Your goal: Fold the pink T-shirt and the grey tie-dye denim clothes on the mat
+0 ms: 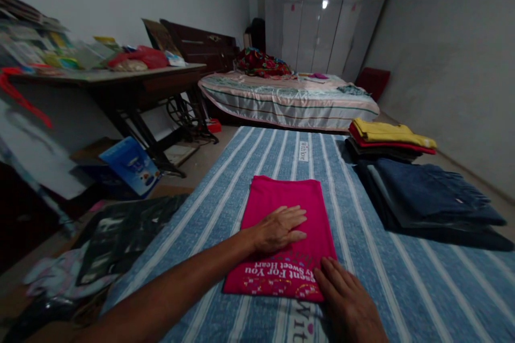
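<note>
A folded magenta garment (285, 198) with printed lettering near its front edge lies on a blue-and-white striped sheet (225, 193). My left hand (279, 229) rests flat on the middle of the garment, fingers stretched out and pointing right. My right hand (348, 303) lies palm down at the garment's near right corner, fingers extended onto the fabric. Neither hand grips anything.
Folded dark blue clothes (430, 193) lie at the right of the sheet, with a yellow, red and dark stack (390, 139) behind them. A cluttered sewing-machine table (120, 77) stands at left, a bed (289, 96) and wardrobe (322, 16) beyond. Bags and a blue box (131, 166) litter the floor left.
</note>
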{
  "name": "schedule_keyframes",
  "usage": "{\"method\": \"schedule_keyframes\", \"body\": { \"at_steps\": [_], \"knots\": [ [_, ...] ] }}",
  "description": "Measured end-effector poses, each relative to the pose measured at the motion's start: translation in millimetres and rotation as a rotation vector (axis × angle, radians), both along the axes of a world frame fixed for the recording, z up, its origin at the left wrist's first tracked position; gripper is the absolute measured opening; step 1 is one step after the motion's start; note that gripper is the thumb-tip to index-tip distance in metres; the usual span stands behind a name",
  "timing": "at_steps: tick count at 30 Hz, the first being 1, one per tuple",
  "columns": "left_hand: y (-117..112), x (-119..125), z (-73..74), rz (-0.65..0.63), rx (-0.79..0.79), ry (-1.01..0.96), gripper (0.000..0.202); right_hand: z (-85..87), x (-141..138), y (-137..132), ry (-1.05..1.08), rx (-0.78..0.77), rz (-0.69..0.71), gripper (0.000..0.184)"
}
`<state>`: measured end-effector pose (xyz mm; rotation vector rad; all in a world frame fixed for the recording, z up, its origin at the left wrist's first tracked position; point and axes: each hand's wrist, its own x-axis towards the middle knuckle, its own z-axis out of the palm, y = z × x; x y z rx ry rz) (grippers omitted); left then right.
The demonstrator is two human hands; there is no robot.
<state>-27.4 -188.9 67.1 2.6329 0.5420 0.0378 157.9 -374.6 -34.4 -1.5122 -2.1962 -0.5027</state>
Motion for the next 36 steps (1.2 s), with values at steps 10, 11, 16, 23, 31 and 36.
{"method": "schedule_keyframes", "body": {
  "at_steps": [10, 11, 16, 23, 31, 36],
  "knots": [
    [-84.5, -101.3, -29.4, 0.059, 0.165, -0.065, 0.078, 19.5, 14.7, 7.1, 0.075, -0.113, 0.099, 0.038],
    [-87.5, -100.6, -32.4, 0.083, 0.191, -0.082, 0.078, 23.7, 15.5, 8.4, 0.079, -0.127, 0.104, 0.039],
    [-89.5, -82.5, -34.0, 0.159, 0.237, -0.038, 0.077, 51.8, 18.5, 19.1, 0.059, -0.233, 0.156, 0.042],
    [-83.5, -75.8, -54.0, 0.243, 0.275, 0.071, 0.087, 72.0, 20.1, 31.8, 0.14, -0.521, 0.205, 0.038],
    [-35.9, -77.5, 36.4, 0.136, -0.091, 0.176, 0.039, 141.7, 23.7, 64.5, 0.443, -0.958, 0.313, 0.023],
    [51.1, -48.2, 93.7, 0.086, -0.367, 0.21, 0.016, 166.6, 60.3, 158.7, 0.683, -1.283, 0.308, 0.034]
  ]
}}
